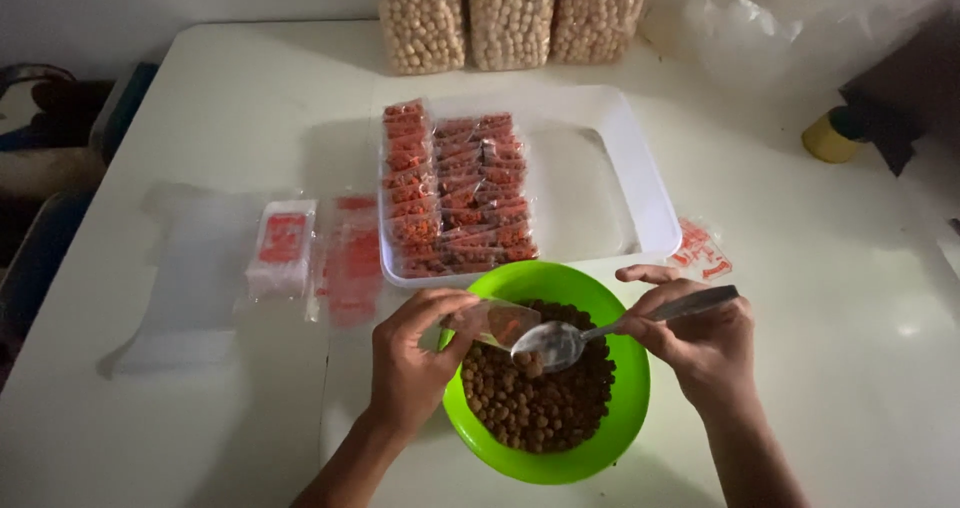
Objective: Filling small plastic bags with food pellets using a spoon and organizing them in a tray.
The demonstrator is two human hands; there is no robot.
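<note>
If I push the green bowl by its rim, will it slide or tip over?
The green bowl looks like light plastic on a smooth white table, so it would probably slide. The brown pellets filling it add low weight, so tipping seems unlikely. Pellets could still spill if it is jolted.

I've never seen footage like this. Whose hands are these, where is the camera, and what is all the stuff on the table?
There is no machine here: the two bare hands belong to one person, and the single camera sits on that person's head, looking down.

The left hand pinches a small clear packet open over a green bowl of small brown round pieces. The right hand holds a metal spoon, its scoop at the packet's mouth.

Behind the bowl, on the white table, a white tray holds rows of filled small packets with red print. To its left lie flat empty packets. At the far edge stand three large clear bags of pale round pieces, and a yellow container sits at the right.
</note>
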